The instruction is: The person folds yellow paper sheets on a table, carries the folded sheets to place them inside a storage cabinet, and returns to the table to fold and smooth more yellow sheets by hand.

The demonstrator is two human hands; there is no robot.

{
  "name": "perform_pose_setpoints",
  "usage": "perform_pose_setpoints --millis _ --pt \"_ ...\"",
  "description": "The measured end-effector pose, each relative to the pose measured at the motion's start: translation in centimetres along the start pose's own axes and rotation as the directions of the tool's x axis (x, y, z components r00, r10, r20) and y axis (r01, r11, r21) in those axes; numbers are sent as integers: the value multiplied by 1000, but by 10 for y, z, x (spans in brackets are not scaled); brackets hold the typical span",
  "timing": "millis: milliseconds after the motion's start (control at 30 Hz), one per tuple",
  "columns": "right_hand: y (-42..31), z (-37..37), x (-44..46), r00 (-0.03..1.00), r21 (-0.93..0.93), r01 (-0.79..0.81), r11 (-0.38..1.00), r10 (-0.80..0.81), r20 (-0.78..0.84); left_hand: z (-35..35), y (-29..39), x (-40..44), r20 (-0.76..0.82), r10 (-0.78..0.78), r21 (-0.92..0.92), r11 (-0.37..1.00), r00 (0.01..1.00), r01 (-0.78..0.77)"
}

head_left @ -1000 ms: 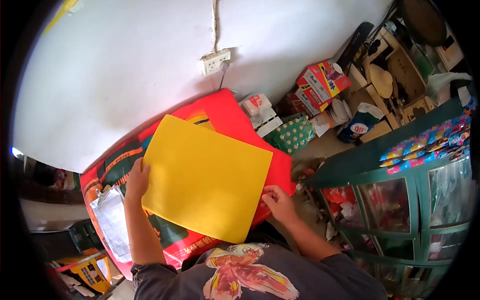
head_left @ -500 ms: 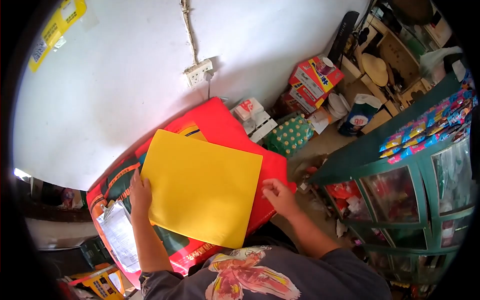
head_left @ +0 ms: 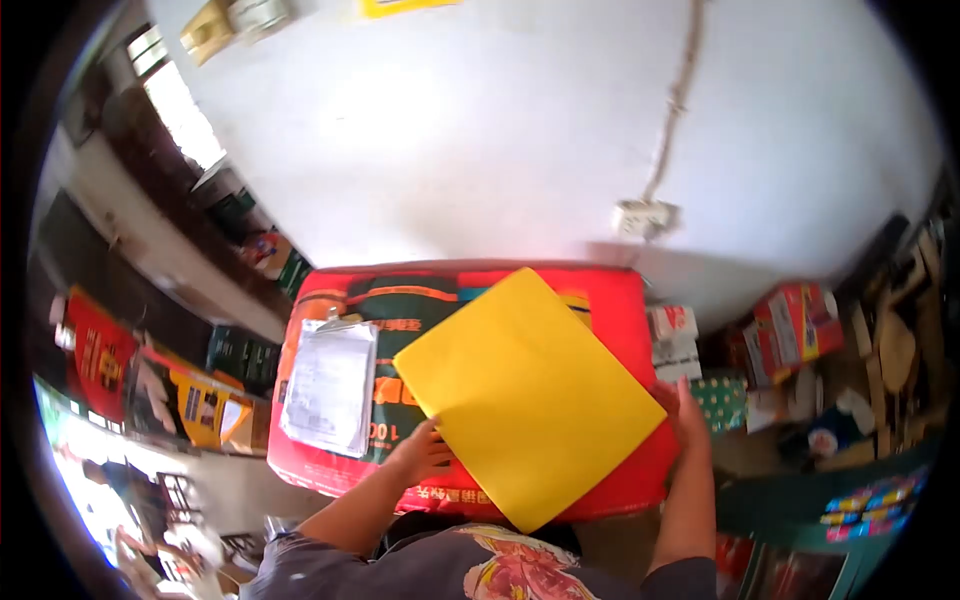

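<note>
A flat, square yellow sheet (head_left: 530, 400) lies slantwise over a red plastic-wrapped bundle (head_left: 630, 320) with dark green and orange printing. My left hand (head_left: 420, 455) rests by the sheet's lower left edge, its fingers apart and touching or nearly touching the edge. At the right corner of the sheet is my right hand (head_left: 685, 415), with fingers stretched out and the thumb near the corner. Neither hand plainly grips the sheet. Left of it, a clipboard with white papers (head_left: 330, 385) lies on the bundle.
A white wall (head_left: 450, 150) with a power socket (head_left: 642, 217) rises behind the bundle. Boxes (head_left: 795, 325) and a green dotted package (head_left: 718, 402) stand to the right, beyond a green cabinet (head_left: 760, 510). At far lower left, a person (head_left: 130, 500) is partly visible.
The view has swung left and levelled. My right hand has gone from curled fingers beside the sheet to stretched fingers at its corner. My left hand is lower along the left edge.
</note>
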State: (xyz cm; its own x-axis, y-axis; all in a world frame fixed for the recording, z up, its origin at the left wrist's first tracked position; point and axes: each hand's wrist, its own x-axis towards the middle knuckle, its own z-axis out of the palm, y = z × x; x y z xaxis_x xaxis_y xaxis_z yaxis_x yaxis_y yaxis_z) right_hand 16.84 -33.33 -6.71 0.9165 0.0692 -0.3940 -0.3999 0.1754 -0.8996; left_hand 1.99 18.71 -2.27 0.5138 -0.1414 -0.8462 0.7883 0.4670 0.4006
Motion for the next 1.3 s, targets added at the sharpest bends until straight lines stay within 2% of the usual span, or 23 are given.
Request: perform_pose_setpoints --millis 33,67,100,167,200,300,367,433,467,600,667,733,767,800,867,900,967,1000,1033,1067,1200,1267,1300 --pt "-3 1 5 993 52 -87 995 82 83 13 -6 2 -10 27 -46 999 1000 -27" --pt "-4 2 7 974 93 -177 980 161 160 29 -11 4 -67 92 -13 996 993 -94" --pt "-5 4 8 968 58 -178 982 164 189 37 -15 4 -122 150 23 989 981 -149" --pt "-9 3 12 937 -8 -187 982 181 300 43 -14 -6 -126 182 -23 982 975 -186" --pt "-11 2 13 912 -101 -178 979 203 357 45 -15 -8 -125 193 -30 980 973 -199" --pt "-3 -7 18 910 -194 -222 956 275 311 35 -22 14 -63 172 -146 973 983 -180" --pt "-5 -12 26 873 -289 -173 942 282 397 35 -19 21 -58 191 -202 959 980 -199" --pt "-4 -14 29 871 -346 -129 929 273 408 37 -23 26 -37 195 -242 950 980 -198" --pt "-7 -13 24 872 -398 -89 913 265 411 36 -26 27 -13 251 -269 932 968 -245" --pt "-29 11 10 873 -349 -215 912 340 351 37 -24 30 60 365 -365 874 929 -320" --pt "-18 -1 17 848 -396 -172 902 340 407 45 -16 28 48 389 -369 863 920 -346" --pt "-39 27 -10 865 -333 -258 907 370 339 54 -2 20 22 469 -295 847 883 -443" --pt "-21 14 -4 837 -268 -296 917 385 389 58 10 14 -14 431 -198 883 902 -425" --pt "-9 12 -6 820 -292 -301 908 402 408 61 23 9 -57 393 -106 911 918 -397" --pt "8 6 -20 848 -175 -335 926 377 372 51 38 44 -2 404 -139 906 915 -400" --pt "16 8 -30 832 -202 -346 916 399 385 56 52 45 26 430 -142 895 903 -422" --pt "25 29 -63 884 71 -371 926 329 333 66 81 47 38 446 -124 890 894 -439" --pt "24 47 -77 878 54 -378 924 340 336 69 96 50 26 441 -100 894 897 -436" --pt "25 66 -91 908 93 -331 939 290 303 70 109 51 23 440 -113 893 898 -435" --pt "26 79 -100 935 133 -279 951 237 265 70 122 51 44 412 -51 911 910 -410" --pt "49 84 -104 954 101 -243 965 219 206 54 134 86 89 351 90 929 932 -359" --pt "54 83 -101 966 94 -245 965 236 103 48 131 94 84 332 123 932 940 -340" --pt "51 86 -103 966 95 -248 964 239 100 45 130 94 71 325 157 930 943 -333"
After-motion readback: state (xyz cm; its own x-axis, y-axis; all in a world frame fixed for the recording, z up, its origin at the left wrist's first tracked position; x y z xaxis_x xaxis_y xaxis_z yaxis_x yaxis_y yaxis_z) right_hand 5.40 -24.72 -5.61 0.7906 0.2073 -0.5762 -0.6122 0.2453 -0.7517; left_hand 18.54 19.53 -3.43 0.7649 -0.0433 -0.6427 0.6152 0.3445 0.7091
